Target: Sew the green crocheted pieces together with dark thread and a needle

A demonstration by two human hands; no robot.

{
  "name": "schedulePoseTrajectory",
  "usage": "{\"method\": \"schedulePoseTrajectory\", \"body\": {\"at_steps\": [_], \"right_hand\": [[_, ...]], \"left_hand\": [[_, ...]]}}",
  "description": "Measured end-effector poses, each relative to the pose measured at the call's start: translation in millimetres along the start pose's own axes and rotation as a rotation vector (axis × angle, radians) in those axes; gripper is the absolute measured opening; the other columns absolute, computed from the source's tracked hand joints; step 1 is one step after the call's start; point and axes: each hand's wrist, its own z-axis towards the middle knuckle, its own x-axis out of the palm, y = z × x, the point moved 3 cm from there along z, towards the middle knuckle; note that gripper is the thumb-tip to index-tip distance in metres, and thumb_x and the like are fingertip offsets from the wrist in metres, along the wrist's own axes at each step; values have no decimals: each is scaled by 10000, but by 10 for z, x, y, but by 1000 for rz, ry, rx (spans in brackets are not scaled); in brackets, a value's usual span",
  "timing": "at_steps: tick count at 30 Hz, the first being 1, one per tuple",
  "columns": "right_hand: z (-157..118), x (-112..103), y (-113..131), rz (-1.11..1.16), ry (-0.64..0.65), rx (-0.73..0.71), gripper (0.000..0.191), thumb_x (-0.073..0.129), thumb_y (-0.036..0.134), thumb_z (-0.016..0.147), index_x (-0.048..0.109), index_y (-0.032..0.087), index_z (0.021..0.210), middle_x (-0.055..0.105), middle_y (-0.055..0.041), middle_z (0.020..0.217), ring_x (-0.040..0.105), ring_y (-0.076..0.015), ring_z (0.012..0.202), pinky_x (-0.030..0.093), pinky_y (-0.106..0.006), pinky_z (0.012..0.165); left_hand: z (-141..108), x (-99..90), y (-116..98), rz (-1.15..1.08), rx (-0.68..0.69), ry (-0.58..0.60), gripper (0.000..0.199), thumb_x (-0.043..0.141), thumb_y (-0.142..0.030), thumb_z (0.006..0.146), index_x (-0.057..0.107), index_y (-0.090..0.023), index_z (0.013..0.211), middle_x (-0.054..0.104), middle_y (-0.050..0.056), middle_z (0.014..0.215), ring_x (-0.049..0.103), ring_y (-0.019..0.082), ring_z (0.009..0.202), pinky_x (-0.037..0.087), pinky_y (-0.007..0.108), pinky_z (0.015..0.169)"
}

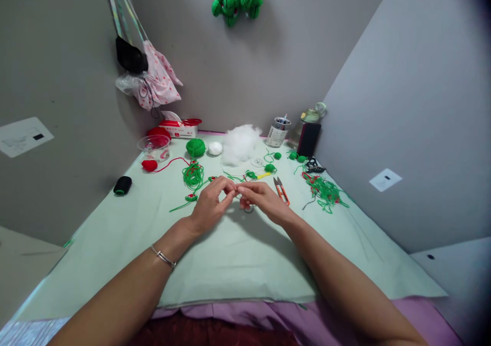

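Note:
My left hand (214, 200) and my right hand (264, 198) meet fingertip to fingertip above the middle of the table. Both are closed in a pinch, and what lies between the fingertips is too small to make out. A small dark ring shape (249, 210) shows just under my right fingers. Orange-handled snips (282, 191) lie to the right of my right hand. Beyond the hands are small green yarn pieces (270, 168) and a yellow strip (263, 175). Left of my left hand is a small green and red piece (191, 198) with a yarn tail.
White stuffing (241, 144), a green yarn ball (195, 148) and a tin of pens (278, 132) stand at the back. Tangled green yarn lies left (193, 175) and right (326, 192). A black spool (123, 186) sits far left, a bottle (306, 123) back right.

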Motion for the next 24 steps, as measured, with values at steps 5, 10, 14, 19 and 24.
{"method": "schedulePoseTrajectory", "body": {"at_steps": [5,10,14,19,24], "right_hand": [[39,14,-50,6,-118,35,334,722,472,767,675,142,751,573,9,619,461,-93,557,367,-235,542],[44,-44,-41,-135,-213,-30,264,663,413,811,668,156,750,589,4,630,480,-107,585,358,-239,553],[27,-33,-30,-198,-215,-48,236,628,383,835,665,162,761,597,-1,643,494,-115,597,361,-243,558],[16,-2,-22,-226,-199,-69,246,618,392,852,669,165,771,580,0,646,477,-117,595,349,-246,556],[34,-57,-32,-278,-221,-60,219,637,371,854,698,168,794,607,-7,660,504,-129,610,370,-254,575]], "left_hand": [[-12,10,45,19,-5,-23,147,520,-231,963,531,-207,818,615,45,896,586,190,884,446,337,852],[7,-79,125,-12,-20,-156,272,650,-263,904,592,-228,1168,582,78,1149,619,188,949,486,358,927],[27,-95,120,64,45,-89,313,662,-268,915,646,-256,1227,607,83,1168,604,212,1028,458,379,967],[28,-58,105,160,60,-41,124,637,-288,931,743,-241,977,670,59,936,573,232,951,425,377,891],[54,-43,118,-27,-216,6,238,563,-329,937,663,-210,757,643,36,842,558,216,877,406,347,862]]}}
